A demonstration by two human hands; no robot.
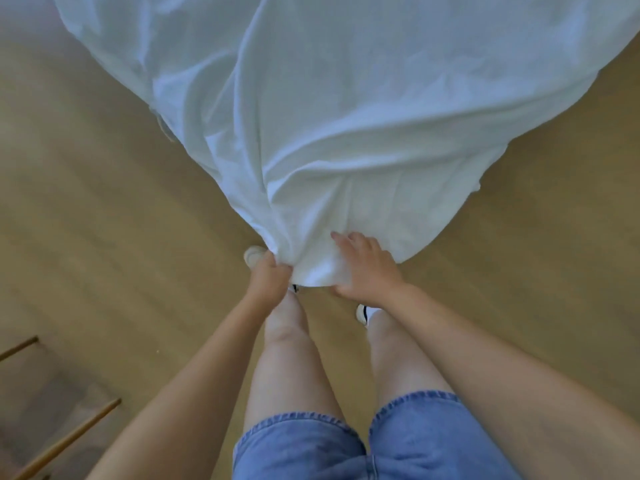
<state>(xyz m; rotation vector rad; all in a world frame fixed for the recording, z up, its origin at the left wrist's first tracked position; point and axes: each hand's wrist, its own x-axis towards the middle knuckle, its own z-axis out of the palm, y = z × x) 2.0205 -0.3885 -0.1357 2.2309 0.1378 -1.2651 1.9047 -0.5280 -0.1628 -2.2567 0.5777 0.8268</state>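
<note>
A white sheet [346,116] fills the upper and middle part of the view, spread wide at its far side and drawn into long creases that run down to one bunched near end. The floor [86,202], a tan wood tone, shows on both sides of the sheet and below it. The left hand [270,273] is at the left of the bunched end, clenched round a gathered twist of the cloth, with folds fanning up from its fist. The right hand [369,268] is at the right of that same end, fingers curved over the top of the cloth and thumb tucked under its lower edge, so it grasps the sheet too. The two hands are near each other, with a puff of cloth between them. A left shoe [254,255] peeks out just beside the sheet's left edge, touching the left hand in the view; a right shoe [363,314] is just below the sheet's near end. Denim shorts [415,438] lie well below the sheet, and wooden rods [69,434] stand far to its lower left.
</note>
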